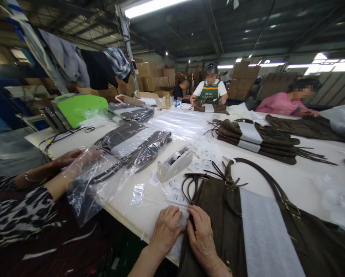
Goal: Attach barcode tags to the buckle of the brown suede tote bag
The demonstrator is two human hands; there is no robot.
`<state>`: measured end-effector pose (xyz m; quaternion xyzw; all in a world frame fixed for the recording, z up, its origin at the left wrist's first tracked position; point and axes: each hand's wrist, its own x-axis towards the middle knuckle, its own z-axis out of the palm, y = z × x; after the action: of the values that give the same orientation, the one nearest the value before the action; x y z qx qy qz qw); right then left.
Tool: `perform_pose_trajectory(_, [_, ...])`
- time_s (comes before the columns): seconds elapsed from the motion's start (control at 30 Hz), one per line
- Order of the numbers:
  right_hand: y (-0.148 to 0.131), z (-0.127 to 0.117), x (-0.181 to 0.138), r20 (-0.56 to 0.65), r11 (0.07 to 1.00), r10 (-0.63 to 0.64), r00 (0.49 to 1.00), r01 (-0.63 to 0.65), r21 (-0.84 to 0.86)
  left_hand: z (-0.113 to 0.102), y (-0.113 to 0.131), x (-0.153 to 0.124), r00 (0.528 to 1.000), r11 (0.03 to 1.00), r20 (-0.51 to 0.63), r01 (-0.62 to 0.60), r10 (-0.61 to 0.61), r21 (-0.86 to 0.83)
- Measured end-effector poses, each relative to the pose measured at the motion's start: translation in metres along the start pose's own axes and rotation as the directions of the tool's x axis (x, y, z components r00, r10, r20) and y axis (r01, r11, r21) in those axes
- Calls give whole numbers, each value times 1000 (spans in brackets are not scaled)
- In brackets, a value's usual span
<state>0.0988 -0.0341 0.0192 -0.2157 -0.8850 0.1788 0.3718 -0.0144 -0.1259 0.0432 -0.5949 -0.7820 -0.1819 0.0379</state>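
White table (149, 215): hands (184, 234) pinching tag (181, 216) beside bag (218, 215).

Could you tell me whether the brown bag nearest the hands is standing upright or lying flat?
Lying flat: the brown bag rests on the table.

Tape dispenser (174, 163) mid-surface (305, 181); bagged straps (138, 156) left of it; green machine (77, 108) far left; stacked brown bags (256, 139) beyond; cardboard boxes (152, 77) behind.
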Motion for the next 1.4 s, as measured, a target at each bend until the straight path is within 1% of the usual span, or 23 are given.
perform_pose_trajectory(0.1, [1,0,0,6,1000,-3,1000,3,10,0,-6,6,983,974,75,-178,169,142])
perform_pose_trajectory(0.2, [1,-1,0,22,1000,-4,1000,3,24,-1,-9,10,920,866,101,-390,378,312])
perform_pose_trajectory(0.27, [0,-3,0,28,999,6,1000,-7,36,-3,-10,13,885,809,135,-462,445,362])
perform_pose_trajectory(0.33, [0,-3,0,29,998,23,999,-24,50,-6,-13,16,874,806,165,-486,458,337])
perform_pose_trajectory(0.4, [-1,-4,0,27,998,34,999,-36,60,-10,-15,21,889,854,138,-458,437,249])
perform_pose_trajectory(0.43, [-1,-4,0,25,997,38,999,-40,64,-13,-17,24,913,895,97,-408,397,178])
perform_pose_trajectory(0.5, [-2,-4,1,18,996,46,999,-47,71,-21,-21,32,977,977,2,-211,211,-19])
perform_pose_trajectory(0.53, [-2,-4,1,13,996,50,999,-50,75,-26,-23,36,996,986,-30,-83,79,-142])
perform_pose_trajectory(0.57, [-3,-4,2,10,995,53,999,-53,79,-32,-25,40,998,963,-39,41,-53,-268])
perform_pose_trajectory(0.63, [-3,-5,2,1,995,50,999,-50,87,-46,-30,47,963,841,-13,227,-267,-491])
perform_pose_trajectory(0.73, [-3,-6,3,-3,994,21,1000,-21,107,-69,-39,55,889,561,78,351,-451,-750])
perform_pose_trajectory(0.83, [-3,-8,5,27,985,32,999,-36,171,-89,-41,58,821,222,196,361,-536,-906])
perform_pose_trajectory(0.87, [-3,-10,7,50,975,61,997,-70,210,-95,-39,58,810,137,221,345,-544,-928])
perform_pose_trajectory(0.93, [-5,-16,11,140,931,133,981,-172,321,-104,-30,56,812,55,246,322,-530,-945])
perform_pose_trajectory(1.0, [-8,-25,17,256,826,224,940,-323,462,-108,-14,51,838,74,249,323,-486,-943])
perform_pose_trajectory(1.03, [-11,-31,20,315,734,288,904,-420,534,-109,-5,48,850,110,246,331,-465,-937])
perform_pose_trajectory(1.1, [-18,-44,27,439,460,402,803,-592,662,-108,16,41,877,214,234,346,-420,-914])
perform_pose_trajectory(1.17, [-26,-56,34,557,138,417,719,-655,743,-105,36,34,911,325,225,341,-346,-882])
perform_pose_trajectory(1.2, [-29,-62,36,594,2,394,702,-646,763,-102,45,32,927,365,225,329,-300,-871])
perform_pose_trajectory(1.23, [-32,-67,38,607,-102,380,698,-620,778,-99,53,29,939,392,227,316,-257,-864])
perform_pose_trajectory(1.27, [-32,-72,38,598,-174,397,697,-582,794,-96,60,27,947,409,230,306,-225,-859])
perform_pose_trajectory(1.3, [-32,-76,38,576,-215,437,691,-542,813,-92,66,26,950,421,232,301,-209,-856])
perform_pose_trajectory(1.4, [-25,-88,32,506,-234,565,651,-461,856,-82,77,26,944,437,256,324,-208,-839])
